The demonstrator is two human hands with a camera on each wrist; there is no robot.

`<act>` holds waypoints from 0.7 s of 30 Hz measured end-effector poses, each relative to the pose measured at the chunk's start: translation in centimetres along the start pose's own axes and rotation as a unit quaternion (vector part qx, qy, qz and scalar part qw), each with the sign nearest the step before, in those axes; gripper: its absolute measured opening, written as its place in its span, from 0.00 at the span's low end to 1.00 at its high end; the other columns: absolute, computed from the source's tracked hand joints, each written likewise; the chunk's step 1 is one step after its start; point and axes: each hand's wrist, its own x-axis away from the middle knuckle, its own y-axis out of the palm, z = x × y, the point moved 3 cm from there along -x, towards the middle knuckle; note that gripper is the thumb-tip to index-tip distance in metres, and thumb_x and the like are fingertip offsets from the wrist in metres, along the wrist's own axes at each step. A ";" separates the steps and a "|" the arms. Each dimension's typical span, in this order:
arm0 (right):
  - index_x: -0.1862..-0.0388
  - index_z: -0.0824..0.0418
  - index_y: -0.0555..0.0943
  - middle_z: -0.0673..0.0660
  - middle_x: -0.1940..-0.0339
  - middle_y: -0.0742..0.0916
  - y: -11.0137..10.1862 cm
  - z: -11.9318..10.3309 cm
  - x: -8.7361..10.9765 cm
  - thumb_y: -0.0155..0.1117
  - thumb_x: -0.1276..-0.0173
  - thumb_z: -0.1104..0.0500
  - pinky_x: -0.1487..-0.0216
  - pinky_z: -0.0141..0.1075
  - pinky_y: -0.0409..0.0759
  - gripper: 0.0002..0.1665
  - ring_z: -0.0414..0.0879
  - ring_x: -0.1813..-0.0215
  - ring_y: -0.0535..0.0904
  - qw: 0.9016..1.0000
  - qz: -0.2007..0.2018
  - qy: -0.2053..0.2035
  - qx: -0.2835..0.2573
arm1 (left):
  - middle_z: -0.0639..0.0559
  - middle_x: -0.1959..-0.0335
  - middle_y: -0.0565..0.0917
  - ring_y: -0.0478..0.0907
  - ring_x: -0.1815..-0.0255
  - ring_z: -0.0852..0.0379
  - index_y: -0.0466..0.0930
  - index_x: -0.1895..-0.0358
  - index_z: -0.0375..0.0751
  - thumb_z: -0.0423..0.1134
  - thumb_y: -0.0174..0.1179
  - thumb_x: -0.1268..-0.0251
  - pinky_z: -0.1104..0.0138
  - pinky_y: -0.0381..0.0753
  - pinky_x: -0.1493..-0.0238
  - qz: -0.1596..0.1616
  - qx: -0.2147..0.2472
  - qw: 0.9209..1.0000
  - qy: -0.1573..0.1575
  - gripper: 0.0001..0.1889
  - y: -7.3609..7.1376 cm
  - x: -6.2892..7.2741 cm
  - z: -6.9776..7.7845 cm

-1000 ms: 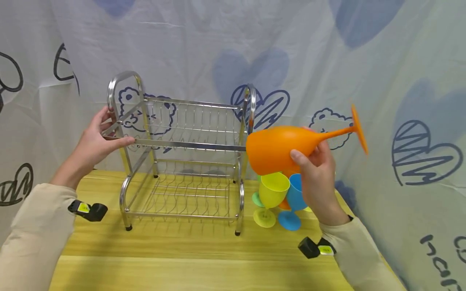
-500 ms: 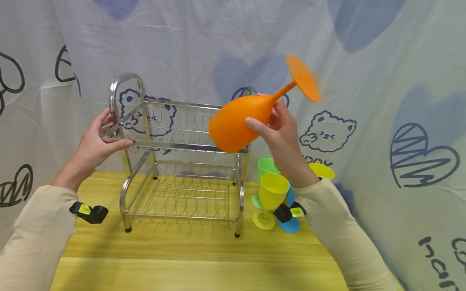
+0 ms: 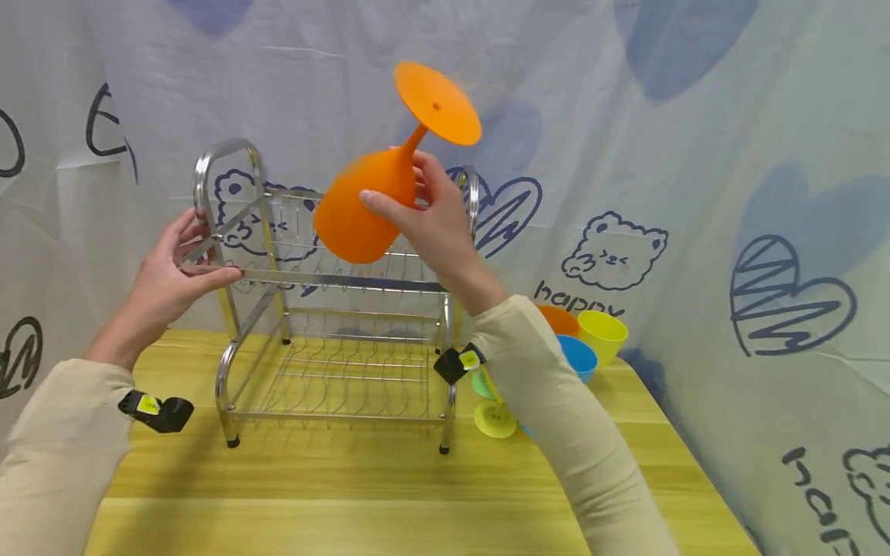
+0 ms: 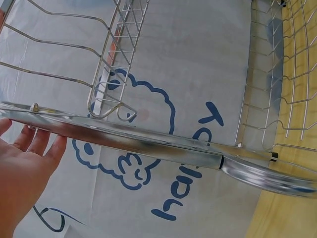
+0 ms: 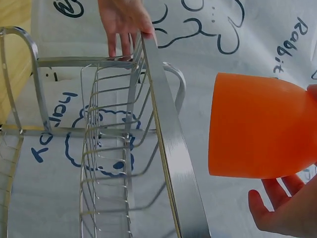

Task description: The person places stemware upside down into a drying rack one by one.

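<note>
Sleeves [image 3: 570, 432]: cream, reaching in from the lower left and lower right; the right one crosses in front of several goblets.
Wrist cameras [image 3: 156, 411]: small, black, one at each wrist, with a yellow-green label.
Right hand [image 3: 434, 220]: grip clamped on the bowl of an orange goblet [image 3: 368, 202], thumb on the near side, fingers round the far side.
Orange goblet: raised in front of the upper tier of a metal rack [image 3: 348, 280], tilted, mouth down to the left, stem and round foot up to the right; the right wrist view shows it apart from the rail.
Left hand [image 3: 165, 276]: grip closed on the rack's upper left corner, thumb along the front bar, fingers at the side bar.
Metal rack: silver-coloured, two wire tiers between looped ends, upright on its black-tipped feet.
Worktop [image 3: 348, 494]: yellow wood grain, beneath the rack and the standing goblets.
Goblets right of the rack: a blue goblet [image 3: 579, 357], a yellow goblet [image 3: 603, 332] and a second orange goblet [image 3: 558, 318], mouths up, close together; nearer, a yellow foot [image 3: 495, 425] and a pale green foot [image 3: 483, 384], mostly hidden above.
Cloth backdrop [image 3: 334, 100]: pale, printed with hearts, bear faces and "happy".
</note>
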 end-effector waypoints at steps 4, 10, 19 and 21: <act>0.37 0.60 0.73 0.55 0.49 0.81 1.8 0.6 -1.3 0.69 0.37 0.59 0.53 0.36 0.81 0.29 0.47 0.49 0.77 0.999 -0.009 0.029 0.012 | 0.38 0.23 0.46 0.58 0.33 0.30 0.35 0.22 0.58 0.39 0.63 0.34 0.41 0.63 0.36 -0.003 0.006 1.000 -0.004 0.49 -0.1 0.1 -0.2; 0.35 0.54 0.72 0.48 0.47 0.80 4.7 1.3 -3.0 0.71 0.38 0.52 0.54 0.30 0.79 0.33 0.40 0.50 0.77 0.993 -0.042 0.087 0.064 | 0.40 0.23 0.47 0.61 0.35 0.34 0.35 0.22 0.61 0.39 0.62 0.33 0.41 0.65 0.37 -0.003 0.000 1.000 -0.012 0.48 -0.2 0.3 -0.3; 0.35 0.51 0.70 0.45 0.52 0.81 8.3 2.8 -4.9 0.72 0.41 0.48 0.59 0.27 0.78 0.36 0.38 0.56 0.78 0.980 -0.056 0.132 0.136 | 0.40 0.23 0.49 0.68 0.43 0.55 0.37 0.22 0.61 0.39 0.61 0.33 0.70 0.75 0.44 -0.002 -0.011 1.000 0.002 0.47 -0.1 0.2 -0.3; 0.35 0.51 0.70 0.45 0.52 0.81 9.0 3.1 -5.1 0.72 0.40 0.48 0.59 0.27 0.77 0.36 0.38 0.56 0.78 0.977 -0.062 0.133 0.152 | 0.40 0.23 0.49 0.68 0.45 0.58 0.37 0.22 0.61 0.39 0.61 0.33 0.76 0.75 0.48 -0.002 -0.010 1.000 0.004 0.46 -0.1 0.2 -0.3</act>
